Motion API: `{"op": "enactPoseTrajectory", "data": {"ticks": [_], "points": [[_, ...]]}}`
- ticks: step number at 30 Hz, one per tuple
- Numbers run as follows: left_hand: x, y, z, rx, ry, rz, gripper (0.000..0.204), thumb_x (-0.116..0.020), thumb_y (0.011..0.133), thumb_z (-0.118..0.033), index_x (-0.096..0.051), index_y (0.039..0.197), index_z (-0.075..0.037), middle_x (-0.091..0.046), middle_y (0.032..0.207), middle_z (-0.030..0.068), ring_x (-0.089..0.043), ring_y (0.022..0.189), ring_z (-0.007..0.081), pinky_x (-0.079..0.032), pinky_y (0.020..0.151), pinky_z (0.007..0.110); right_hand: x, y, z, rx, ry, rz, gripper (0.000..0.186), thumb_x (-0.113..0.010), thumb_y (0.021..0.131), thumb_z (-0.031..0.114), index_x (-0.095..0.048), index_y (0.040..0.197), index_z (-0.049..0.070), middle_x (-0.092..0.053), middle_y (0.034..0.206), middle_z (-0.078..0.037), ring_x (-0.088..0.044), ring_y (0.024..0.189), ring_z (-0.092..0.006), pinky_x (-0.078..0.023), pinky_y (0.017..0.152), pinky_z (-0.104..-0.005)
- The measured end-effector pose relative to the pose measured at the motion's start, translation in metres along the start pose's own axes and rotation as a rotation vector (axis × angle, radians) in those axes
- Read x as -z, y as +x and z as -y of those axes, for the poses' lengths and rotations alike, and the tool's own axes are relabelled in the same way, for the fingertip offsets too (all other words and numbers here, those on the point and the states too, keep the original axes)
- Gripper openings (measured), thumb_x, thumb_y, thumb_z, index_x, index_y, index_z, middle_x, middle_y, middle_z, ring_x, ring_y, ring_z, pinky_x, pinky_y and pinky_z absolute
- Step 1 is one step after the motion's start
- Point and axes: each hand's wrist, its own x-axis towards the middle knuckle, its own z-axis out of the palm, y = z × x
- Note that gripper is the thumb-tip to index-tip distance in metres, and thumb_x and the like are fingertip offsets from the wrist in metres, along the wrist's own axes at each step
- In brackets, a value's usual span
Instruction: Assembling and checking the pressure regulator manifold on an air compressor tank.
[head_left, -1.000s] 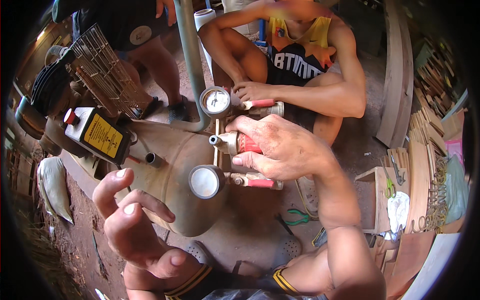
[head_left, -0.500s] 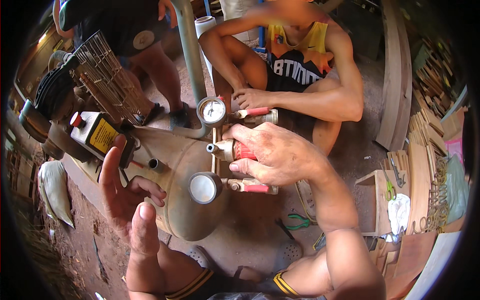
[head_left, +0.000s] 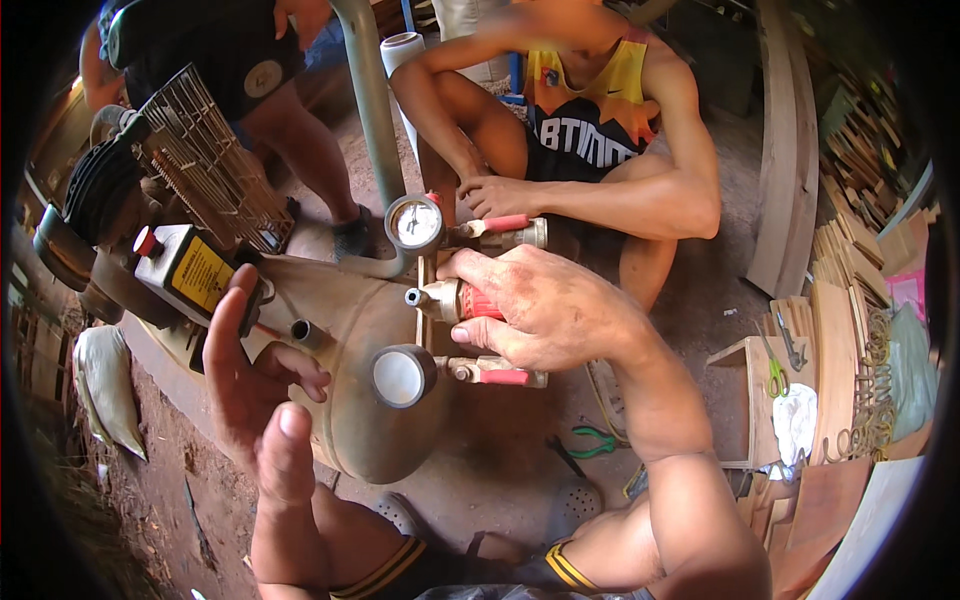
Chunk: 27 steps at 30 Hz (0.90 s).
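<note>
My right hand (head_left: 550, 305) is wrapped round the red knob (head_left: 478, 301) of a brass pressure regulator (head_left: 440, 298) on an air compressor. A round gauge (head_left: 414, 222) stands beyond the regulator and another gauge (head_left: 398, 377), its face washed out by glare, on the near side. Next to each gauge is a ball valve with a red lever, one far (head_left: 505, 223) and one near (head_left: 503, 377). My left hand (head_left: 265, 385) hovers over the tank (head_left: 385, 440), fingers apart and holding nothing. Its fingertips are near a black pressure switch box (head_left: 190, 270) with a yellow label and red button.
A person (head_left: 600, 130) squats across from me, hands together; another person's legs (head_left: 300, 150) stand at the far left. A wire belt guard (head_left: 205, 150) rises behind the switch box. Green-handled pliers (head_left: 595, 440) lie on the floor; scissors (head_left: 776, 375) and wood planks are at right.
The whole view has shifted slightly. The standing person's leg and hand have moved a little. My right hand keeps its grip on the knob, and my left hand stays open in nearly the same pose.
</note>
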Motion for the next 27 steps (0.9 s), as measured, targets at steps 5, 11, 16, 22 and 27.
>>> {"op": "enactPoseTrajectory", "data": {"ticks": [5, 11, 16, 22, 27], "points": [[0.006, -0.004, 0.001, -0.159, 0.005, 0.245, 0.096, -0.081, 0.083, -0.053, -0.043, 0.152, 0.001, -0.041, 0.156, 0.0229, -0.060, 0.078, 0.0134, -0.051, 0.070, 0.025, 0.004, 0.001, 0.005, -0.064, 0.015, -0.015, 0.020, -0.069, 0.087, 0.015, -0.061, 0.089, -0.003, -0.064, 0.082, -0.022, -0.066, 0.079, -0.0432, -0.051, 0.076, -0.0523], [0.010, 0.001, 0.012, -0.290, 0.068, 0.176, 0.094, -0.079, 0.083, -0.054, -0.044, 0.151, 0.000, -0.040, 0.157, 0.0225, -0.057, 0.077, 0.0123, -0.049, 0.070, 0.024, 0.006, 0.002, 0.006, -0.033, 0.047, -0.020, 0.022, -0.070, 0.087, 0.014, -0.058, 0.094, -0.003, -0.064, 0.080, -0.024, -0.066, 0.078, -0.0457, -0.051, 0.075, -0.0535], [0.012, 0.001, 0.015, -0.137, 0.079, 0.089, 0.096, -0.080, 0.082, -0.057, -0.045, 0.151, -0.001, -0.040, 0.157, 0.0243, -0.058, 0.078, 0.0124, -0.048, 0.068, 0.024, 0.004, 0.000, 0.006, -0.088, 0.065, -0.007, 0.025, -0.070, 0.086, 0.014, -0.056, 0.095, -0.004, -0.066, 0.076, -0.026, -0.067, 0.078, -0.0480, -0.052, 0.073, -0.0544], [0.013, 0.000, 0.016, -0.169, 0.045, 0.105, 0.097, -0.080, 0.082, -0.057, -0.045, 0.151, 0.000, -0.040, 0.157, 0.0241, -0.058, 0.079, 0.0124, -0.048, 0.069, 0.023, 0.006, -0.002, 0.005, -0.117, 0.088, 0.032, 0.040, -0.074, 0.090, 0.021, -0.057, 0.118, 0.000, -0.066, 0.082, -0.025, -0.065, 0.087, -0.0482, -0.049, 0.076, -0.0540], [0.009, -0.001, 0.014, -0.179, 0.030, 0.104, 0.097, -0.081, 0.081, -0.057, -0.045, 0.151, 0.000, -0.040, 0.157, 0.0243, -0.058, 0.077, 0.0128, -0.048, 0.068, 0.024, 0.006, -0.003, 0.004, -0.078, 0.091, 0.004, 0.026, -0.069, 0.086, 0.014, -0.055, 0.097, -0.005, -0.065, 0.075, -0.027, -0.067, 0.080, -0.0481, -0.052, 0.074, -0.0545]]}}
